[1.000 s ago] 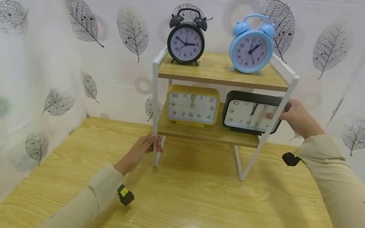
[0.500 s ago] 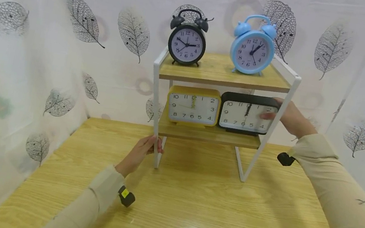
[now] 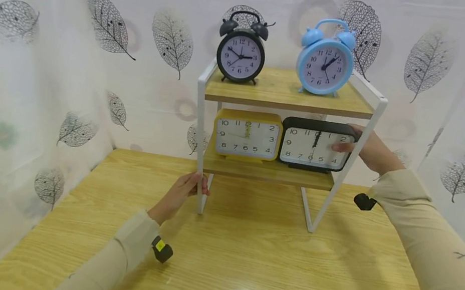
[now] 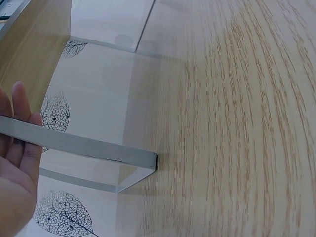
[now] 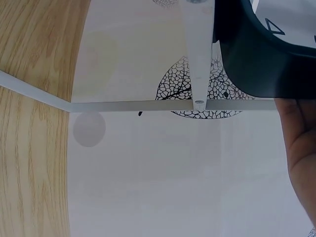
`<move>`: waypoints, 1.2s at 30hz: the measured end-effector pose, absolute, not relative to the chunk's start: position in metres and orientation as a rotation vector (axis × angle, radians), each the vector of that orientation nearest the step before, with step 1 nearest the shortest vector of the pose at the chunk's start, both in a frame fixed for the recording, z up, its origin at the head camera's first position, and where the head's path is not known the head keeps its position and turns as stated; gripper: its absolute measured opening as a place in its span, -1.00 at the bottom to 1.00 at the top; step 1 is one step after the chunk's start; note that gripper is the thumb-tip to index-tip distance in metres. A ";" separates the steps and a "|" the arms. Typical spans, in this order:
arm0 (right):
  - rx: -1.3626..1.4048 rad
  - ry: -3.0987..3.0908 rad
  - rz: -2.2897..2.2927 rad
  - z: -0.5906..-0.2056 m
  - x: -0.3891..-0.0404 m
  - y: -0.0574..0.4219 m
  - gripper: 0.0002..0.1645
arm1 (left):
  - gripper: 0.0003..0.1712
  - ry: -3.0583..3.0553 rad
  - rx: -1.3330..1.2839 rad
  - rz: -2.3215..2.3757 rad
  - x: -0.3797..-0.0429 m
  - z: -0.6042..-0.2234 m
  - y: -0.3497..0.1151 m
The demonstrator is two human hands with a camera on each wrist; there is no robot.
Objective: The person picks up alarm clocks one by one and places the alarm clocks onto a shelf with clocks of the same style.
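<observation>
A black rectangular desk clock [image 3: 300,150] stands on the lower shelf of a small two-tier rack [image 3: 266,172], right beside a yellow desk clock [image 3: 237,141]. My right hand [image 3: 374,151] holds the black clock by its right end, thumb over the face and fingers behind, reaching past the rack's right front post. In the right wrist view the clock's dark casing [image 5: 271,69] rests against my fingers. My left hand [image 3: 178,192] grips the rack's white left leg [image 3: 201,180] low down; the left wrist view shows the fingers [image 4: 22,106] passing behind that leg.
On the top shelf stand a black twin-bell alarm clock [image 3: 241,56] and a light blue one [image 3: 324,67]. The rack sits on a wood-grain table [image 3: 243,248], close to a leaf-patterned backdrop [image 3: 152,102]. White side rails [image 3: 364,89] edge the top shelf.
The black desk clock has slid left with my right hand, narrowing the gap to the yellow clock, and is now straight beside it. My left hand stays on the leg.
</observation>
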State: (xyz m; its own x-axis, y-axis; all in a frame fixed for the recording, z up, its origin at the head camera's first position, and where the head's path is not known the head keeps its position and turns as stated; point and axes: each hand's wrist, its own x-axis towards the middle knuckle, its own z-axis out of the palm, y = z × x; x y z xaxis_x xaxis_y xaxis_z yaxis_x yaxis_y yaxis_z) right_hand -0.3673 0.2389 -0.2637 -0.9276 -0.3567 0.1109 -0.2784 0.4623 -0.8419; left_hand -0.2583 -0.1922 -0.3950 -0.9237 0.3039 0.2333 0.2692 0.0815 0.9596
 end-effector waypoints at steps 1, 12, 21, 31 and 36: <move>-0.570 2.615 -1.477 -0.264 -0.367 0.239 -0.42 | -0.48 2.290 0.606 2.022 -0.258 -0.395 -0.192; -0.514 2.576 -1.443 -0.260 -0.370 0.233 0.08 | -0.50 2.279 0.597 2.040 -0.258 -0.394 -0.190; -0.472 2.614 -1.386 -0.253 -0.364 0.222 0.20 | -0.50 2.280 0.596 2.040 -0.257 -0.394 -0.191; -0.503 2.596 -1.349 -0.253 -0.364 0.219 0.17 | -0.50 2.289 0.602 2.035 -0.257 -0.396 -0.191; -0.540 2.610 -1.304 -0.252 -0.366 0.219 0.13 | -0.51 2.296 0.623 2.035 -0.259 -0.397 -0.191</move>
